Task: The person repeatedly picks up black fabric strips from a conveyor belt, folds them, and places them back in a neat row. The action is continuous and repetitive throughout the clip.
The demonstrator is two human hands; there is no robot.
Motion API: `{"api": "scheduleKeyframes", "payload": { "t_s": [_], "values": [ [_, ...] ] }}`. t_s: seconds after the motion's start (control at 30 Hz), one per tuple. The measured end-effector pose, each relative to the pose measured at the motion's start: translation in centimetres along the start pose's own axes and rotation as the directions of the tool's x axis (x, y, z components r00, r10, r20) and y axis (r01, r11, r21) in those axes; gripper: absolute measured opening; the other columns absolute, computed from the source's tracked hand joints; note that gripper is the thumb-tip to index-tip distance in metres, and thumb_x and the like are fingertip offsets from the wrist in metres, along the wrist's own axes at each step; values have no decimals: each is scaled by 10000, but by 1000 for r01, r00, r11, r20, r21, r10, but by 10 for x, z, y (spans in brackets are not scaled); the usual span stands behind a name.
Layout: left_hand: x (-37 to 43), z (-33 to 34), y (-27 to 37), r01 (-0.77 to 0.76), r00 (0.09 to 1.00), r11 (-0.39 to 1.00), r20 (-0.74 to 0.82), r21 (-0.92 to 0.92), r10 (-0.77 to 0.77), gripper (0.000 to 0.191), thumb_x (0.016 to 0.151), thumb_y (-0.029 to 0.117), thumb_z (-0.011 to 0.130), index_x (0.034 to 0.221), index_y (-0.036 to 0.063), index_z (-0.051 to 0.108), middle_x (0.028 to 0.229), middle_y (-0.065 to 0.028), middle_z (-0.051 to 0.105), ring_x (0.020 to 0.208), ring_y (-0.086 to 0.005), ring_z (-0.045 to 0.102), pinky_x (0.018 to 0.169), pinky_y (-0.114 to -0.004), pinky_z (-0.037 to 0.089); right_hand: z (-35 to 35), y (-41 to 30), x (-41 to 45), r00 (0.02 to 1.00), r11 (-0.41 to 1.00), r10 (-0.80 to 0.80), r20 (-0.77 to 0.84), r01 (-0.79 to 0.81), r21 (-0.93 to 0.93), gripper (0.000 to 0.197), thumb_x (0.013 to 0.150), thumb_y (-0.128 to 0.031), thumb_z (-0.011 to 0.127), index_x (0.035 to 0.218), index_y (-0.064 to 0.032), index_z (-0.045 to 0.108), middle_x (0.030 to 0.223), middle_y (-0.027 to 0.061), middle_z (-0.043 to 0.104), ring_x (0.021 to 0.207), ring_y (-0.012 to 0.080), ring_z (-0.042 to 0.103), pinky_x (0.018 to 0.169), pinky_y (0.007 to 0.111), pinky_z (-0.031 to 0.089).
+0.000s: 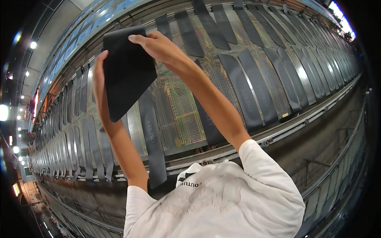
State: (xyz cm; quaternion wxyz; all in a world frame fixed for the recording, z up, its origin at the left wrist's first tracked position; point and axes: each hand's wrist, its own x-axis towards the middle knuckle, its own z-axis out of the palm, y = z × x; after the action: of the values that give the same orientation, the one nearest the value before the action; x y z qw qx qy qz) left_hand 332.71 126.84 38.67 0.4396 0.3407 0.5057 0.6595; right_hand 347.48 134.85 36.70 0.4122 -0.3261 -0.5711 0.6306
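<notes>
My left hand (pixel 99 73) grips the left edge of a dark, flexible fabric panel (pixel 128 68), its thumb near the upper left corner. My right hand (pixel 156 46) pinches the same panel at its upper right, thumb on the near face. The panel is raised above a long work table (pixel 181 116) marked with many coloured lines. Its top edge curves over, and its lower end comes to a slanted point. Beneath my arms, a grey strip-shaped panel (pixel 153 136) with printed lettering lies on the table and hangs past the near edge.
Rows of similar dark panels (pixel 259 89) cover the table on both sides. A metal rail (pixel 306 120) with small clamps runs along its near edge. Beyond the far edge is a rack with blue panes (pixel 86 25). Behind me stands another long framed structure (pixel 324 184).
</notes>
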Motion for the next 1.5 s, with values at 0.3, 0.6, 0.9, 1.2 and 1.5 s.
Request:
{"api": "scheduleKeyframes", "payload": {
  "t_s": [0.3, 0.6, 0.9, 1.2, 1.5],
  "values": [
    [-100, -111, -187, 280, 938, 850, 62, 447, -341, 240, 892, 227, 605, 704, 149, 477, 621, 56, 458, 552, -50, 465, 496, -220, 394, -1, 239, -119, 919, 924, 380, 108, -373, -79, 395, 903, -361, 558, 977, 16, 649, 880, 49, 630, 809, 141, 546, 747, 322, 436],
    [-264, -217, -371, 408, 836, 483, -105, 775, -539, 242, 802, 193, 604, 704, -6, 506, 535, -106, 489, 524, -171, 526, 516, -365, 406, 30, 363, -292, 485, 521, 850, 206, -834, -181, 334, 869, -335, 620, 771, -16, 631, 596, 76, 607, 484, 139, 579, 416, 256, 413],
    [-306, -242, -351, 333, 866, 414, -100, 847, -491, 289, 772, 265, 708, 837, 22, 564, 674, -134, 603, 629, -297, 592, 616, -406, 458, 11, 353, -316, 446, 500, 864, 233, -700, -510, 443, 873, -452, 598, 824, -18, 676, 663, 62, 658, 494, 111, 563, 428, 258, 430],
    [-267, -183, -340, 217, 965, 677, -51, 703, -256, 313, 828, 242, 681, 1029, 15, 606, 924, -103, 659, 800, -190, 627, 729, -318, 500, -110, 399, -348, 663, 530, -39, -748, -621, -578, 478, 744, -237, 703, 1116, 3, 525, 812, 163, 632, 806, 336, 623, 775, 420, 487],
    [-238, -98, -367, 193, 880, 731, 214, 654, -424, 415, 868, 387, 623, 1029, 4, 629, 943, -122, 668, 829, -182, 644, 758, -316, 500, -84, 363, -315, 487, 494, 810, -326, -867, -67, 466, 770, -411, 701, 966, 4, 625, 845, 89, 662, 695, 199, 648, 645, 365, 519]
  ]
}}
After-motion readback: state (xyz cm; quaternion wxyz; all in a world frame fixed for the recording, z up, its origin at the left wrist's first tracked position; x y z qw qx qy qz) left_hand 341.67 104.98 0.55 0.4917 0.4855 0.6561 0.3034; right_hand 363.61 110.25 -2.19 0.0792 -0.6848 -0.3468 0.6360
